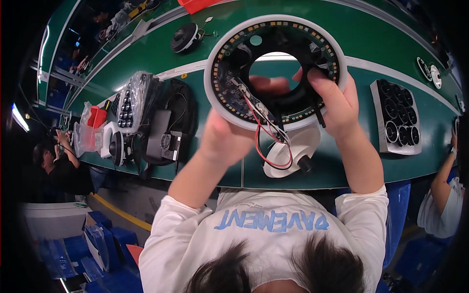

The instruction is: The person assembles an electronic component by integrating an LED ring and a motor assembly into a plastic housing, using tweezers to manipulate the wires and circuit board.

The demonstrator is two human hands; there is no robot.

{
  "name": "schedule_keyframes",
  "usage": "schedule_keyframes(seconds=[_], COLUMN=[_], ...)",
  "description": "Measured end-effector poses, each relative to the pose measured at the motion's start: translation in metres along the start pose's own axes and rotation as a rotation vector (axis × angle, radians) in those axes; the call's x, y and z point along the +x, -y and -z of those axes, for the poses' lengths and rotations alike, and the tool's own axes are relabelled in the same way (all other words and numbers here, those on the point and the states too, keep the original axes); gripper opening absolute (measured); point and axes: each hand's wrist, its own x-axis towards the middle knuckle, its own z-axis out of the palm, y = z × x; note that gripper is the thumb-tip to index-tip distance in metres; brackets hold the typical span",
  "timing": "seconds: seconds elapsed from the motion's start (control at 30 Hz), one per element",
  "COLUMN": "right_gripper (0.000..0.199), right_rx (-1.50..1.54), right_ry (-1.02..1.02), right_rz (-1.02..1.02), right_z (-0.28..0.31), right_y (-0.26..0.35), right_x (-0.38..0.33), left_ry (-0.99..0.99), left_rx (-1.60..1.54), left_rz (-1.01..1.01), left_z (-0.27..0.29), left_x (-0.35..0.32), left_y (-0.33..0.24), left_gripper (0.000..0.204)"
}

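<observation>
1. Across the top half of the view runs the green counter (381,39), the largest thing here; it carries parts in rows, likely so each stays within reach of a seated person.
2. At 12 o'clock, lifted above the counter, is the white ring (222,105) with a dark circuit board and a band of small lights inside. It is held up and tilted toward the face, seemingly so that its inner side can be looked over.
3. At 9 o'clock a heap of black casings (163,127) and clear bags lies on the counter; at 3 o'clock sits a grey tray of black lenses (396,117).
4. Below the ring, at 6 o'clock from it, a white dome base (293,151) rests on the counter, joined to the ring by red and black wires (264,144). The wires hang slack, which keeps the ring close to the base.
5. Left hand (227,134): forearm raised, closed on the ring's lower left rim from behind, fingers reaching through the middle hole.
6. Right hand (337,102): forearm raised, closed on the ring's right rim, thumb pressed on the board near the inner edge.
7. At 1 o'clock from the casings lies a black round speaker (184,38), well apart from both hands.
</observation>
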Motion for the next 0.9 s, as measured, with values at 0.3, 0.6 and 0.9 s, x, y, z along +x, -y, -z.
schedule_keyframes(seconds=[0.3, 0.6, 0.9], right_gripper=[0.047, 0.088, 0.033], right_rx=[0.076, -0.265, -0.391], right_ry=[0.113, 0.691, 0.723], right_rz=[-0.142, -0.261, -0.093], right_z=[0.001, 0.024, 0.019], right_y=[-0.018, -0.032, -0.042], right_x=[0.009, 0.020, 0.018], left_ry=[-0.163, -0.370, -0.389], left_rx=[-0.075, -0.062, 0.120], left_rz=[0.093, -0.009, -0.136], left_z=[0.015, 0.021, 0.011], left_x=[-0.004, -0.005, -0.005], left_y=[0.015, 0.009, 0.009], left_gripper=[0.051, 0.038, 0.041])
